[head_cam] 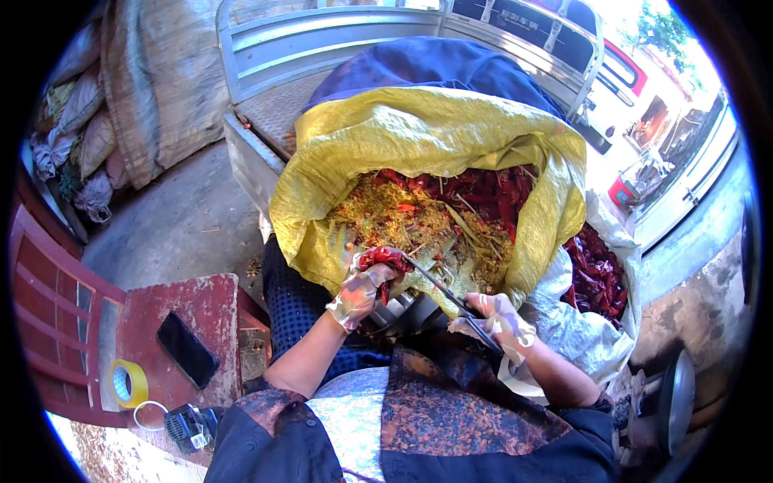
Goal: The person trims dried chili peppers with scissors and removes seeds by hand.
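My left hand [357,296], in a patterned, light-coloured glove, grips red dried chili peppers [386,258] above the near rim of a yellow woven sack [374,127]. A long, thin metal tool [444,290] runs from my right hand [500,321], gloved alike, and its tip meets the peppers. Whether this tool is scissors or tongs I cannot tell. Inside the sack's wide mouth, yellow chili seeds [392,208] and stem bits cover the near part. Whole red chilies [483,190] lie along the far right.
At right stands a white woven sack [567,329] of red chilies [595,271]. Behind the yellow sack are a dark blue cloth bundle [423,60] and a metal truck bed [259,157]. A red wooden chair [199,290] at left bears a phone [188,350] and yellow tape [140,383].
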The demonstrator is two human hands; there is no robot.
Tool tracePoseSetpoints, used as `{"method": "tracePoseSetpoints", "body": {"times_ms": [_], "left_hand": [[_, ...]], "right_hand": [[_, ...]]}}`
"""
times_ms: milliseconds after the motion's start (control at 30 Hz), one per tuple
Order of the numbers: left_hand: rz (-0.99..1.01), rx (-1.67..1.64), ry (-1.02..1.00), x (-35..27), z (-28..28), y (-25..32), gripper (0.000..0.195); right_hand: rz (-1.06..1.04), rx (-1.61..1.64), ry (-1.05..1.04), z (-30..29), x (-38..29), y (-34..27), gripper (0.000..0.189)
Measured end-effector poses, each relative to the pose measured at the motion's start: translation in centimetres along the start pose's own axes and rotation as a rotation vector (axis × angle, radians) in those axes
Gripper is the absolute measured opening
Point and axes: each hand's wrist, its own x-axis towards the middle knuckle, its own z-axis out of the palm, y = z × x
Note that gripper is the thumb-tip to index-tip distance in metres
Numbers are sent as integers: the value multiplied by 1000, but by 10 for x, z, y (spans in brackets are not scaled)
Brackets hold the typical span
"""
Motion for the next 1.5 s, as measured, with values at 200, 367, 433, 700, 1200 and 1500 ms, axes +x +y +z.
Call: {"method": "tracePoseSetpoints", "body": {"times_ms": [200, 367, 433, 700, 1200, 1500], "left_hand": [[-145, -283, -21, 10, 12, 15, 15], [-162, -557, -79, 14, 33, 37, 10], [-204, -647, -62, 16, 36, 42, 10], [-283, -952, -77, 21, 38, 42, 11], [-184, -967, 42, 39, -24, 52, 11], [-206, -922, -19, 36, -26, 48, 17]], "right_hand": [[34, 527, -446, 17, 10, 36, 50], [124, 708, -511, 48, 6, 19, 69], [56, 899, -555, 63, 9, 20, 63], [-64, 1467, -642, 77, 35, 11, 60], [132, -1283, 169, 3, 15, -28, 50], [140, -1127, 325, -19, -14, -27, 50]]}}
